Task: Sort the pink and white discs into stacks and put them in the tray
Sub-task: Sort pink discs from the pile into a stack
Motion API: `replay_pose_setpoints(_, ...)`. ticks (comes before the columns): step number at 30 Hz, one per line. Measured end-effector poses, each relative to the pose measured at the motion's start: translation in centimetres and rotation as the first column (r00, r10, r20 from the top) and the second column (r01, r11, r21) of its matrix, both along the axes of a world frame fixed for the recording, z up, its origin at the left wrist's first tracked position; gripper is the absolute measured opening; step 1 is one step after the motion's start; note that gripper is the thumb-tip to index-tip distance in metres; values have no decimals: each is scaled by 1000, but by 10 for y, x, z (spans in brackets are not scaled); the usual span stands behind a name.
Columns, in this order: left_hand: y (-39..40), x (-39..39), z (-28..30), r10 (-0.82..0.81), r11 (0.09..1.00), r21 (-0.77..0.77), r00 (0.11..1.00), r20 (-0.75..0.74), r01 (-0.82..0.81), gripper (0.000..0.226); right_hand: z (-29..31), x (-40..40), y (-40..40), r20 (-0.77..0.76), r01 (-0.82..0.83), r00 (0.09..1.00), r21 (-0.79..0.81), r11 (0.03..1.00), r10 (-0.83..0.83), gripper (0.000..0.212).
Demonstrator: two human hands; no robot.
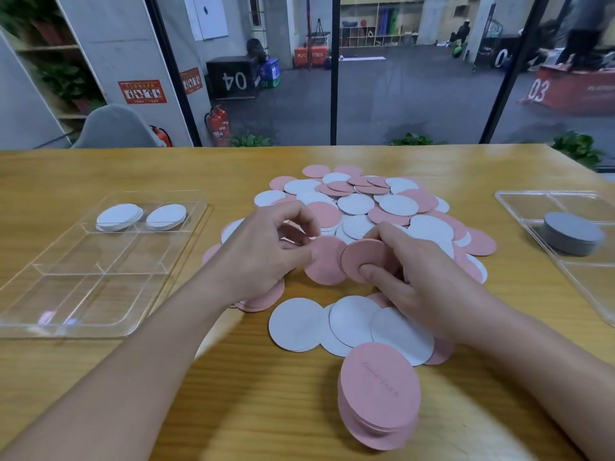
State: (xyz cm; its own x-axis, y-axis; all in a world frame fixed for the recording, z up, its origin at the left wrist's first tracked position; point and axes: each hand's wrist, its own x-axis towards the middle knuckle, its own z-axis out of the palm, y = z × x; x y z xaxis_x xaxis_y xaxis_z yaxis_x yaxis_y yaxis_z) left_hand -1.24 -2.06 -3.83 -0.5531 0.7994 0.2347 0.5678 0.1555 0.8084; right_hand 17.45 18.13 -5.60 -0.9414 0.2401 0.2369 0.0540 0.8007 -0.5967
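Head view, near to far. Bottom centre of the frame: a neat pink stack (379,397) stands on the wooden table (100,377), nearest of all and apart from both hands. Just above it lie a few overlapping loose white discs (296,324).

Mid-frame: right hand (429,281) pinches a small pink stack (362,257), thumb on the near face, fingers curled behind; the stack is tilted up on edge. Left hand (263,254) holds a single pink disc (324,261) at its fingertips, fingers curled, the disc's edge touching or just overlapping the right hand's stack.

Key relation: the single disc lies immediately left of the held stack, faces roughly parallel. Judgement: it needs only a short slide rightward to join; the left hand feeds, the right hand collects.

Beyond the hands: the mixed pile of pink and white discs (366,201), much of it unsorted, so the task looks early to midway.

Left of frame: clear divided tray (60,294), two white stacks (119,217) in its far compartments, the near ones bare. Right edge: a second clear tray (519,201) holding a grey stack (570,232).
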Motion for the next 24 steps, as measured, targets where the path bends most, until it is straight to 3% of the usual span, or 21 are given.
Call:
replay_pose_setpoints(2, 0, 0, -1, -29, 1000, 5, 999, 31, 29, 28, -2, -1, -1, -3, -1, 1000, -27, 1000, 1, 18)
replay_pose_setpoints(6, 2, 2, -2, -76, 996, 44, 997, 35, 74, 24, -7, -2, -3, -26, 25, 999, -35, 999, -26, 23)
replay_pose_setpoints(9, 7, 9, -7, -118, 988, 106, 989, 87, 108, 27, -6, -4, -9, 54, 0, 999, 70, 998, -4, 28)
replay_pose_setpoints(11, 9, 15, -9, -115, 988, 114, 990, 81, 105, 30, -6, -6, -12, 98, -31, 995, 150, 988, 17, 19)
replay_pose_setpoints(14, 1, 18, -8, 53, 998, 43, 994, -98, -49, 22, -6, -6, -11, 107, -28, 994, 172, 985, 10, 14)
replay_pose_setpoints(16, -9, 13, -11, 220, 971, -32, 936, -276, -238, 22, -5, -6, -11, 109, -34, 994, 166, 986, 16, 18)
replay_pose_setpoints(19, -31, 2, -27, 296, 830, -280, 806, -513, -483, 72, -3, -5, -11, 99, -43, 995, 168, 985, 27, 17)
replay_pose_setpoints(21, -40, 0, -36, 286, 741, -419, 811, -511, -525, 96, -4, -5, -10, 96, -45, 995, 175, 984, 28, 18)
replay_pose_setpoints(24, -39, 6, -38, 252, 711, -510, 853, -457, -484, 104, -4, -4, -10, 87, -45, 996, 163, 986, 31, 22)
